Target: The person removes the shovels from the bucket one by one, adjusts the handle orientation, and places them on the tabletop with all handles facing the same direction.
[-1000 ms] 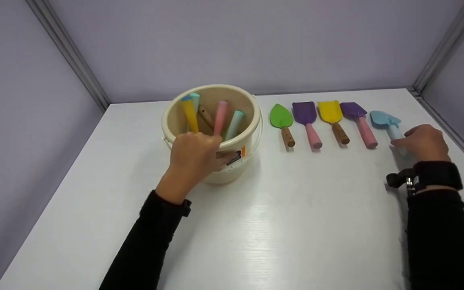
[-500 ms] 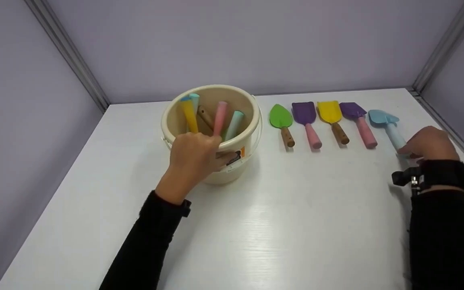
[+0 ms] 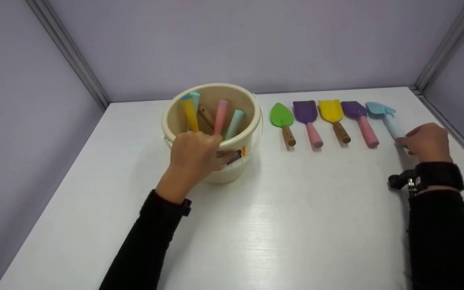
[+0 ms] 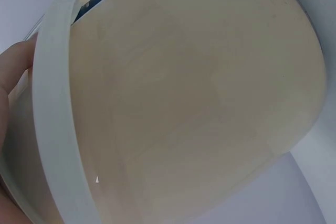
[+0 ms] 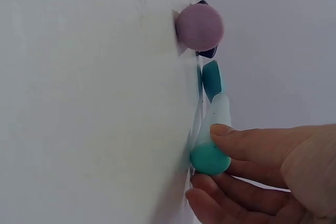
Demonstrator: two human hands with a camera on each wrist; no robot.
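Observation:
A cream bucket (image 3: 238, 167) stands left of centre on the white table (image 3: 288, 225), and my left hand (image 3: 193, 153) grips its near rim. Several tool handles stick up inside it: yellow (image 3: 189, 114), pink (image 3: 220, 114), pale teal (image 3: 235, 121) and wooden (image 3: 205, 114). In the left wrist view the bucket wall (image 4: 184, 103) fills the picture. At the right end of a row of small shovels lies a light-blue shovel (image 3: 380, 110). My right hand (image 3: 425, 141) pinches the butt of its handle (image 5: 210, 157), thumb above and fingers below, with the shovel flat on the table.
The row holds a green trowel (image 3: 281, 116), a purple shovel (image 3: 305, 112), a yellow shovel (image 3: 330, 110) and a second purple shovel (image 3: 353, 108), handles toward me. Lilac walls close in the table at the back and both sides. The pink handle end (image 5: 199, 27) shows beside the blue one.
My right hand slid the light-blue shovel farther back and a bit left, into line with the row. The left hand and bucket stayed still.

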